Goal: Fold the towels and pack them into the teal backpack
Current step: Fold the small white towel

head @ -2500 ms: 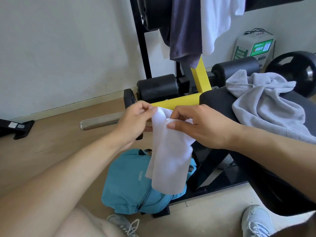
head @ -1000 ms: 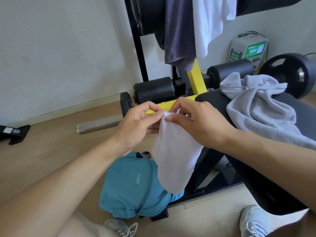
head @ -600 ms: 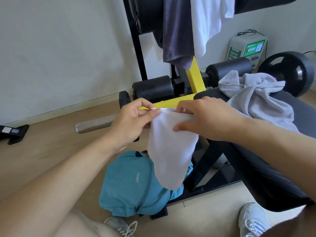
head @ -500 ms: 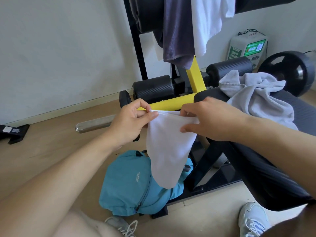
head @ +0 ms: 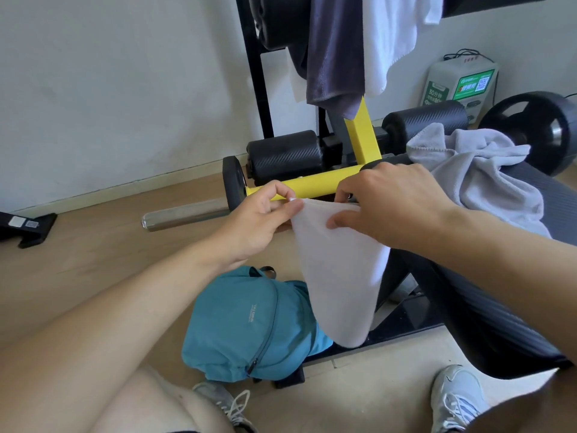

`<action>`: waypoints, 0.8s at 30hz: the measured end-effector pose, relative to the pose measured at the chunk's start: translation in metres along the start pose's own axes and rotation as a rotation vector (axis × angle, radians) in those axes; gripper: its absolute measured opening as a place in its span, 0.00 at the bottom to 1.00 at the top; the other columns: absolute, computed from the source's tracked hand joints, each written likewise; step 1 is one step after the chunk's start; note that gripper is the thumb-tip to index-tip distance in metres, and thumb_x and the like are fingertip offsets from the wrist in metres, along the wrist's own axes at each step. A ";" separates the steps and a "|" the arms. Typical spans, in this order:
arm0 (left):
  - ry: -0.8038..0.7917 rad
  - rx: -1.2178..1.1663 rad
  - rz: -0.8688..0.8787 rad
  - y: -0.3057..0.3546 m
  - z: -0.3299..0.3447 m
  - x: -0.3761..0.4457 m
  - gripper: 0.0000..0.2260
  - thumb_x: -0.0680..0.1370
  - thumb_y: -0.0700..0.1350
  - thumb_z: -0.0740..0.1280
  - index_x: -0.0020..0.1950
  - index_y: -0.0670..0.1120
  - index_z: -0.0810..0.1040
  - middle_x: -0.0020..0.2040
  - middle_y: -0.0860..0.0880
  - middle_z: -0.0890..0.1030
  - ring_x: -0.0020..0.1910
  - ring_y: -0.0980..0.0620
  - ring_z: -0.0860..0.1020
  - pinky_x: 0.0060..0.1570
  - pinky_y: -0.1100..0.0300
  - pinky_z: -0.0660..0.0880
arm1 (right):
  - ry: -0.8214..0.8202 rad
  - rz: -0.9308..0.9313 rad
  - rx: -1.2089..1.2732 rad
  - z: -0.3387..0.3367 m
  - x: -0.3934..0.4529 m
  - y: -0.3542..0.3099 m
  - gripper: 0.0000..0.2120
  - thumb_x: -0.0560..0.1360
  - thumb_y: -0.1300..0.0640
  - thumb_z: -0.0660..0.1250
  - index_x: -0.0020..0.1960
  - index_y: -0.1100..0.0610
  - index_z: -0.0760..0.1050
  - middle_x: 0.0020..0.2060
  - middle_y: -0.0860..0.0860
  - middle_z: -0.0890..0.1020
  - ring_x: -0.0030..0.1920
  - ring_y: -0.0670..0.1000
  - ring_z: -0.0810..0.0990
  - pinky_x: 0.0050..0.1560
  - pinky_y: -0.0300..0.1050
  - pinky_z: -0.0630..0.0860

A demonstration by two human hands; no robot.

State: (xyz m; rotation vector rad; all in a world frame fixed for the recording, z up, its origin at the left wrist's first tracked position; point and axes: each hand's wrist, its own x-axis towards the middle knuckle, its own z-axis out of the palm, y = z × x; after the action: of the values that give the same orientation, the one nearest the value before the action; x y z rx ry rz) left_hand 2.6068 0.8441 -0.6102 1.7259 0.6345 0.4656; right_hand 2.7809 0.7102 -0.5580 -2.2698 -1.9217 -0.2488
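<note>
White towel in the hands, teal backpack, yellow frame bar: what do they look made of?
Small white towel: soft woven cloth, matte; it hangs limp. Teal backpack: thin synthetic fabric, probably nylon; it slumps in creases, zip visible. Yellow square frame bar: likely painted metal; smooth with crisp edges.

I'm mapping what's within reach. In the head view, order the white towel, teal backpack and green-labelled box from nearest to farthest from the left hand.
1. White towel: pinched by the left hand at its top edge.
2. Teal backpack: on the floor just below that hand.
3. Green-labelled box: against the wall, far right, beyond the bench.
</note>
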 end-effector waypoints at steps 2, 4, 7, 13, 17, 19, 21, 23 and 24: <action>0.022 0.084 0.052 -0.001 -0.001 0.002 0.09 0.75 0.52 0.73 0.47 0.49 0.77 0.47 0.47 0.87 0.49 0.52 0.81 0.60 0.52 0.76 | -0.003 0.008 -0.009 -0.002 -0.001 -0.001 0.17 0.73 0.31 0.66 0.48 0.43 0.78 0.42 0.44 0.80 0.47 0.52 0.78 0.41 0.46 0.65; 0.032 0.219 0.097 0.001 -0.005 0.003 0.08 0.70 0.50 0.76 0.43 0.49 0.81 0.50 0.54 0.87 0.48 0.58 0.83 0.53 0.65 0.75 | -0.013 0.028 -0.009 -0.005 -0.003 -0.001 0.17 0.73 0.30 0.67 0.46 0.43 0.77 0.39 0.43 0.77 0.44 0.51 0.76 0.41 0.46 0.66; 0.002 0.395 0.135 0.002 -0.012 0.001 0.05 0.72 0.47 0.78 0.41 0.54 0.83 0.46 0.58 0.86 0.46 0.57 0.83 0.47 0.65 0.76 | -0.082 0.048 0.029 -0.004 -0.004 -0.004 0.17 0.73 0.31 0.67 0.44 0.45 0.76 0.36 0.43 0.75 0.41 0.50 0.74 0.37 0.46 0.66; -0.012 0.427 0.142 0.010 -0.011 -0.003 0.03 0.78 0.47 0.73 0.46 0.50 0.81 0.36 0.60 0.82 0.35 0.56 0.79 0.39 0.60 0.75 | -0.211 0.067 0.009 0.008 -0.008 -0.018 0.23 0.75 0.29 0.62 0.38 0.49 0.74 0.32 0.45 0.75 0.33 0.45 0.72 0.30 0.44 0.62; -0.069 0.362 0.070 0.008 -0.009 -0.004 0.04 0.81 0.46 0.69 0.47 0.49 0.78 0.35 0.56 0.83 0.34 0.60 0.80 0.39 0.58 0.77 | -0.230 0.079 0.121 0.011 -0.005 -0.020 0.26 0.73 0.30 0.66 0.34 0.53 0.75 0.29 0.48 0.77 0.32 0.49 0.74 0.29 0.45 0.63; -0.080 0.344 0.077 0.007 -0.010 -0.004 0.04 0.81 0.46 0.69 0.50 0.47 0.79 0.41 0.53 0.84 0.39 0.56 0.81 0.45 0.54 0.80 | -0.247 0.082 0.146 0.012 -0.008 -0.021 0.28 0.70 0.29 0.67 0.32 0.54 0.74 0.28 0.49 0.77 0.32 0.49 0.74 0.29 0.45 0.64; -0.109 0.313 0.075 0.007 -0.010 -0.005 0.04 0.81 0.46 0.69 0.52 0.46 0.80 0.45 0.49 0.86 0.46 0.49 0.84 0.56 0.47 0.81 | -0.207 0.083 0.167 0.012 -0.009 -0.020 0.31 0.68 0.27 0.68 0.31 0.56 0.71 0.28 0.49 0.76 0.32 0.50 0.74 0.30 0.45 0.65; -0.138 0.283 0.075 0.008 -0.008 -0.006 0.03 0.81 0.46 0.68 0.52 0.47 0.79 0.46 0.47 0.86 0.49 0.46 0.85 0.61 0.41 0.78 | -0.176 0.086 0.284 0.012 -0.008 -0.018 0.29 0.65 0.28 0.70 0.32 0.55 0.71 0.30 0.49 0.75 0.33 0.50 0.72 0.32 0.46 0.67; -0.143 0.271 0.082 0.009 -0.008 -0.006 0.03 0.81 0.47 0.69 0.52 0.48 0.79 0.47 0.45 0.87 0.50 0.44 0.85 0.61 0.39 0.77 | -0.194 0.102 0.362 0.012 -0.007 -0.018 0.27 0.65 0.29 0.71 0.34 0.53 0.72 0.31 0.47 0.75 0.34 0.49 0.72 0.33 0.45 0.67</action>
State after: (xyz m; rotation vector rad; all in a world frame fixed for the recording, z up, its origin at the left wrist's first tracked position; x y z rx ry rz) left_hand 2.5988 0.8443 -0.5995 2.0285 0.5439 0.3196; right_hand 2.7626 0.7095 -0.5713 -2.1985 -1.7523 0.3182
